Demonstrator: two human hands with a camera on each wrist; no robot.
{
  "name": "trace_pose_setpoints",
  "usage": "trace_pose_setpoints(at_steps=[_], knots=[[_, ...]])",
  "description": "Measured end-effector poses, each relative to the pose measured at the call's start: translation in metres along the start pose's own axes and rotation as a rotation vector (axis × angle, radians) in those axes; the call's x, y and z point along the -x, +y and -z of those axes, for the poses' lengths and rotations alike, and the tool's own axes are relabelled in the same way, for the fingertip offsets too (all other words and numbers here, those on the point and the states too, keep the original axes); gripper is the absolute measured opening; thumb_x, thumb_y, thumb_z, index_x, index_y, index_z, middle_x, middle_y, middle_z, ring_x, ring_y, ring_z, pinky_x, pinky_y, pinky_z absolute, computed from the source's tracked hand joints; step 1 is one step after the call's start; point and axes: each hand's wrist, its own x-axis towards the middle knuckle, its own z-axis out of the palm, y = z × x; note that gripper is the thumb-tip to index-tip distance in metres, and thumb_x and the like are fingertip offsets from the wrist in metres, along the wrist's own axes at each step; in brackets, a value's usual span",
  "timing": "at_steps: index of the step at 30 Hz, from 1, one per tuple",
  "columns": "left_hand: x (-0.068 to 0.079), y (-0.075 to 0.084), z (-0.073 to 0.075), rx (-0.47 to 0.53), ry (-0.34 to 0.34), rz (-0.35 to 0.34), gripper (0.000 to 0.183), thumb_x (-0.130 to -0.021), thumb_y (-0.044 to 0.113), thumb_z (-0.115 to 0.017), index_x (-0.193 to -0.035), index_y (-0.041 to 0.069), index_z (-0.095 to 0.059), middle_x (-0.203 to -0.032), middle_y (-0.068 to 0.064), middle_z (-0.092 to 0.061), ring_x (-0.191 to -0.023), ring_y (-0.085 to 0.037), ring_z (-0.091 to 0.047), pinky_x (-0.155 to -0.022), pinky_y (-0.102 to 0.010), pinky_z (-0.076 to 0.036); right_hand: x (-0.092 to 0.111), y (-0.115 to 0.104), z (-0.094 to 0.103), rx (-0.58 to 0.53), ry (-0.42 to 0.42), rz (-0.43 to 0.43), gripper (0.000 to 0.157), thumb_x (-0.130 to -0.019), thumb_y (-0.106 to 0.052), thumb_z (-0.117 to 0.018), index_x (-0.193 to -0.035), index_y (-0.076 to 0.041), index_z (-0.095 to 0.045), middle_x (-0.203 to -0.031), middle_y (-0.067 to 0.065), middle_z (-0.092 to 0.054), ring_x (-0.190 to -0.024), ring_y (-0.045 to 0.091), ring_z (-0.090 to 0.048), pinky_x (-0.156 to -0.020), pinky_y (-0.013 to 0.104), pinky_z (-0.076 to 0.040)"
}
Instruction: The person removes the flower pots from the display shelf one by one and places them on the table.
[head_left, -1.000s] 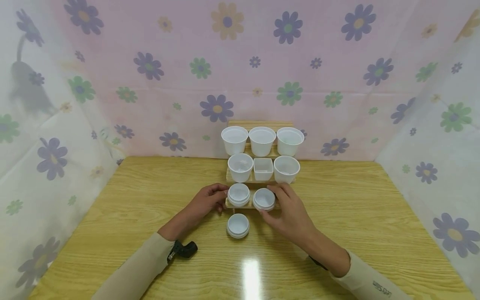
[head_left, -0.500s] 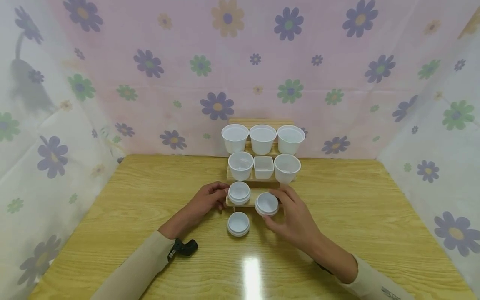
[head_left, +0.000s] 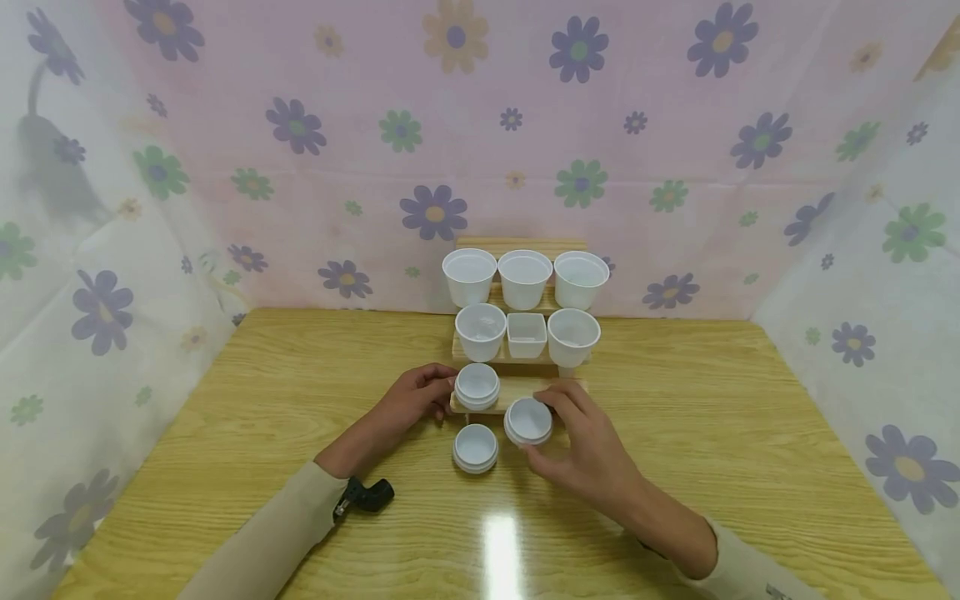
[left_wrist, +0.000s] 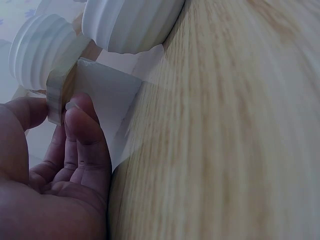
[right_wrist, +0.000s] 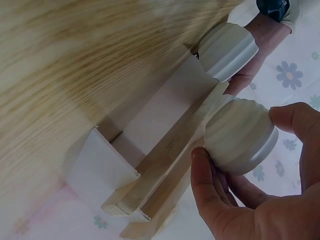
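My right hand holds a small white ribbed pot between thumb and fingertips. In the right wrist view this pot is off the wooden stand's bottom step. My left hand pinches the left end of that step; the left wrist view shows its thumb and fingers on either side of the wooden edge. A similar white pot sits on the step beside the left hand. Another white pot stands on the table just in front of the stand.
On the middle step are two round white cups, one at the left, with a square white cup between them. Three larger white cups, one central, fill the top step. Behind stands a flowered cloth. The tabletop is wood-grained.
My right hand has taken the white pot off the bottom step and brought it toward me, baring the step's right part. The left hand stays at the stand.
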Motion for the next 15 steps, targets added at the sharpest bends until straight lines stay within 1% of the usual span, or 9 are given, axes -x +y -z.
trace_pose_setpoints(at_steps=[8, 13, 15], knots=[[0.0008, 0.0008, -0.0006, -0.024, 0.005, 0.001, 0.034, -0.111, 0.022, -0.058, -0.134, -0.002, -0.061, -0.096, -0.010, -0.067, -0.082, -0.019, -0.062, -0.069, -0.028, -0.055, 0.0032, -0.0026, -0.0014, -0.008, -0.032, -0.032, 0.056, -0.077, -0.015, -0.095, -0.122, 0.000, -0.066, -0.122, 0.007, -0.062, -0.105, 0.019, -0.065, -0.084, 0.037, -0.061], [0.0001, 0.0005, -0.0006, -0.015, 0.004, 0.003, 0.034, -0.111, 0.023, -0.058, -0.134, -0.002, -0.061, -0.096, -0.010, -0.067, -0.082, -0.019, -0.062, -0.069, -0.028, -0.055, 0.0083, -0.0007, -0.0014, -0.015, -0.049, -0.046, 0.056, -0.076, -0.014, -0.096, -0.121, 0.000, -0.066, -0.118, 0.007, -0.062, -0.102, 0.018, -0.066, -0.082, 0.032, -0.061], [-0.0001, 0.0004, -0.0005, -0.007, 0.008, 0.006, 0.034, -0.111, 0.023, -0.058, -0.134, -0.001, -0.061, -0.097, -0.010, -0.066, -0.082, -0.020, -0.062, -0.068, -0.028, -0.055, 0.0101, 0.0001, -0.0014, -0.018, -0.057, -0.056, 0.056, -0.075, -0.013, -0.096, -0.121, 0.000, -0.066, -0.118, 0.006, -0.062, -0.101, 0.018, -0.066, -0.082, 0.032, -0.062]])
